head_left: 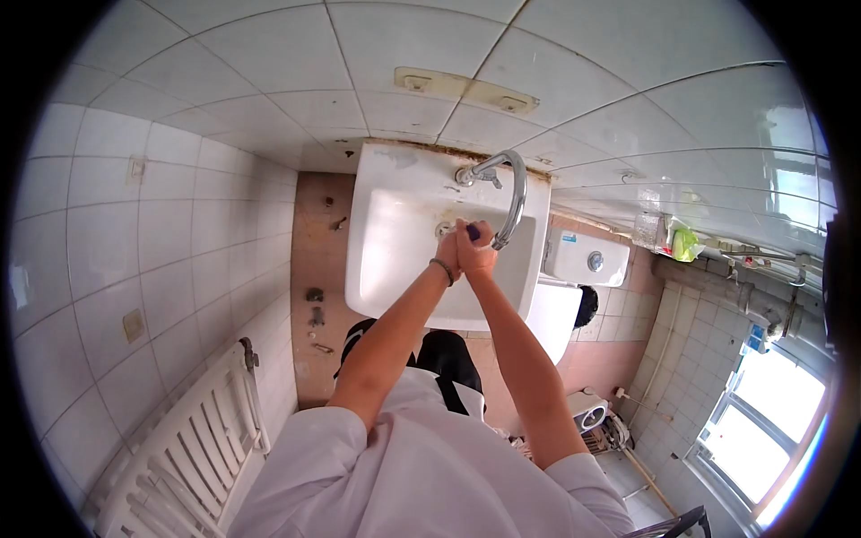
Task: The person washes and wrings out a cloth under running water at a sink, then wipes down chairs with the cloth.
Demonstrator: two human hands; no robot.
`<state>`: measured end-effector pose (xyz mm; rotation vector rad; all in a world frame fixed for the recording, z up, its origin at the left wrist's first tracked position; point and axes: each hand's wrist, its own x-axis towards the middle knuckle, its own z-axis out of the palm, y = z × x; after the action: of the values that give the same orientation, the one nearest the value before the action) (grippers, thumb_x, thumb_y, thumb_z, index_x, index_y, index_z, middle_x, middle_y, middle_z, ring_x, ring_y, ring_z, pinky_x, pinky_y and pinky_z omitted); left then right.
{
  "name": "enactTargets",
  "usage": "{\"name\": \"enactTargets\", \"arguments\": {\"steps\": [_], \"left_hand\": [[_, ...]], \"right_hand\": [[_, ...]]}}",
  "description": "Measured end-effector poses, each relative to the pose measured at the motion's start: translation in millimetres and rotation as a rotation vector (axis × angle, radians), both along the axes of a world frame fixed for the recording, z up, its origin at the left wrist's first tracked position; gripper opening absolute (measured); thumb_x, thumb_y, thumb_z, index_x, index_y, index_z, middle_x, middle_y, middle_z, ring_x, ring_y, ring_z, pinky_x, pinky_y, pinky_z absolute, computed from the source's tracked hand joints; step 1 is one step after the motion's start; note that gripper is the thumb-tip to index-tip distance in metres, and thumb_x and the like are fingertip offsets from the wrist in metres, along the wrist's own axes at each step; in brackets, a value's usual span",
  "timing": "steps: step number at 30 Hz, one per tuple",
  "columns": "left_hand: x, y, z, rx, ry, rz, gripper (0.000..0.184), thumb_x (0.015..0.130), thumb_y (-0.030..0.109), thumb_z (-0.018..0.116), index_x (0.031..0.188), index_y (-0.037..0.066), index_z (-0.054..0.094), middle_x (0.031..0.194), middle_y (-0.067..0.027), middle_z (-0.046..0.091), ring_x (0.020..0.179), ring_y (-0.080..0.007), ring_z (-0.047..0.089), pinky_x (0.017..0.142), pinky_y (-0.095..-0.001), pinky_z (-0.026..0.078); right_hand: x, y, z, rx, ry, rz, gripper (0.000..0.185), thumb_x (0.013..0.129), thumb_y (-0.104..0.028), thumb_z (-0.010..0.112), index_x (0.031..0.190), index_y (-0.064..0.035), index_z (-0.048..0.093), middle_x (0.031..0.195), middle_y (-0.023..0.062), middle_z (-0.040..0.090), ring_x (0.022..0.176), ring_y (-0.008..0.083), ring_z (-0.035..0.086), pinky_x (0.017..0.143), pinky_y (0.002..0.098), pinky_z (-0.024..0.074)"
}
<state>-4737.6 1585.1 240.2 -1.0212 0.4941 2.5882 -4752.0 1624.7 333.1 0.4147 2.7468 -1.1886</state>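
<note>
Both hands are pressed together over the white sink (386, 260), just left of the chrome faucet's (518, 193) curved spout. My left hand (447, 252), with a dark bracelet (442, 270) at its wrist, is closed against the right one. My right hand (480, 255) has its fingers curled round a small dark blue item (473, 232), of which only a bit shows. What kind of item it is, I cannot make out. The left fingers are mostly hidden, and whether they also grip the item is unclear. No running water can be made out.
Right of the sink stands a toilet with a white cistern (574, 260). A white slatted rack (193, 457) leans along the left wall. A soap holder (466, 88) is fixed to the tiles above the faucet. Small fittings (316, 305) lie on the floor at left. A window (762, 421) is at right.
</note>
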Motion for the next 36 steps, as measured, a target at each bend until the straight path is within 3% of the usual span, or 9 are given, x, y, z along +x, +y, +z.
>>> {"name": "enactTargets", "arguments": {"steps": [4, 7, 11, 14, 18, 24, 29, 32, 36], "left_hand": [[7, -28, 35, -0.235, -0.057, -0.164, 0.026, 0.094, 0.039, 0.057, 0.094, 0.013, 0.060, 0.079, -0.0009, 0.062, 0.066, -0.0119, 0.061, 0.052, -0.0268, 0.047], [16, -41, 36, -0.171, -0.037, -0.139, 0.026, 0.101, 0.036, 0.049, 0.102, 0.011, 0.058, 0.087, -0.0016, 0.063, 0.072, -0.0124, 0.063, 0.049, -0.0274, 0.048], [18, -38, -5, 0.021, -0.011, -0.063, 0.029, 0.101, 0.039, 0.048, 0.105, 0.012, 0.058, 0.090, -0.0056, 0.064, 0.080, -0.0192, 0.066, 0.069, -0.0320, 0.054], [-2, -41, 54, 0.368, -0.095, -0.142, 0.029, 0.100, 0.040, 0.050, 0.107, 0.013, 0.058, 0.092, -0.0057, 0.062, 0.080, -0.0205, 0.064, 0.077, -0.0330, 0.054], [-1, -25, -19, 0.417, 0.003, -0.089, 0.042, 0.098, 0.053, 0.048, 0.101, 0.012, 0.056, 0.082, -0.0059, 0.057, 0.074, -0.0216, 0.058, 0.069, -0.0378, 0.052], [-9, -16, 21, 0.654, 0.307, -0.204, 0.035, 0.096, 0.047, 0.055, 0.090, 0.012, 0.057, 0.078, -0.0020, 0.055, 0.070, -0.0198, 0.056, 0.063, -0.0321, 0.048], [9, -14, 10, -0.011, 0.030, -0.138, 0.031, 0.095, 0.040, 0.058, 0.085, 0.011, 0.060, 0.073, 0.0000, 0.058, 0.063, -0.0132, 0.055, 0.058, -0.0263, 0.045], [20, -19, 47, -0.234, -0.054, -0.205, 0.031, 0.098, 0.041, 0.053, 0.093, 0.012, 0.062, 0.074, 0.0018, 0.059, 0.056, -0.0089, 0.052, 0.050, -0.0245, 0.042], [27, -36, 32, -0.228, -0.055, -0.140, 0.031, 0.102, 0.038, 0.045, 0.107, 0.011, 0.058, 0.096, -0.0051, 0.064, 0.081, -0.0129, 0.064, 0.064, -0.0282, 0.053]], "right_hand": [[-22, 29, -34, -0.649, -0.389, -0.267, 0.039, 0.087, -0.038, 0.070, 0.079, -0.0004, 0.064, 0.069, -0.0009, 0.058, 0.064, 0.0095, 0.054, 0.056, 0.0283, 0.0442], [-14, 35, -14, -0.605, -0.306, -0.169, 0.042, 0.086, -0.045, 0.067, 0.091, -0.0029, 0.064, 0.070, 0.0013, 0.057, 0.059, 0.0122, 0.053, 0.051, 0.0282, 0.0423], [4, 37, 20, -0.353, -0.303, 0.078, 0.027, 0.084, -0.023, 0.073, 0.091, 0.0020, 0.066, 0.089, 0.0065, 0.065, 0.076, 0.0135, 0.061, 0.065, 0.0313, 0.0501], [27, 23, 65, -0.138, 0.031, 0.311, 0.020, 0.075, -0.012, 0.077, 0.092, -0.0048, 0.069, 0.093, 0.0094, 0.067, 0.086, 0.0271, 0.063, 0.077, 0.0393, 0.0509], [36, 8, 70, -0.001, 0.252, 0.476, 0.018, 0.072, -0.012, 0.077, 0.088, -0.0093, 0.068, 0.101, 0.0104, 0.063, 0.095, 0.0342, 0.059, 0.082, 0.0431, 0.0490], [18, 2, 42, 0.017, 0.302, 0.307, 0.019, 0.078, -0.021, 0.074, 0.085, -0.0066, 0.065, 0.090, 0.0139, 0.062, 0.082, 0.0373, 0.061, 0.071, 0.0419, 0.0485], [6, 7, -7, 0.010, 0.035, 0.042, 0.030, 0.084, -0.034, 0.068, 0.086, -0.0036, 0.063, 0.072, 0.0105, 0.059, 0.065, 0.0290, 0.058, 0.059, 0.0360, 0.0448], [-15, 37, -42, -0.875, -0.459, -0.358, 0.030, 0.085, -0.031, 0.072, 0.076, -0.0053, 0.061, 0.068, -0.0015, 0.051, 0.061, 0.0110, 0.049, 0.054, 0.0304, 0.0403], [-13, 49, -25, -0.636, -0.393, -0.143, 0.021, 0.085, -0.026, 0.071, 0.082, -0.0074, 0.063, 0.068, -0.0005, 0.056, 0.056, 0.0087, 0.049, 0.048, 0.0276, 0.0376]]}}
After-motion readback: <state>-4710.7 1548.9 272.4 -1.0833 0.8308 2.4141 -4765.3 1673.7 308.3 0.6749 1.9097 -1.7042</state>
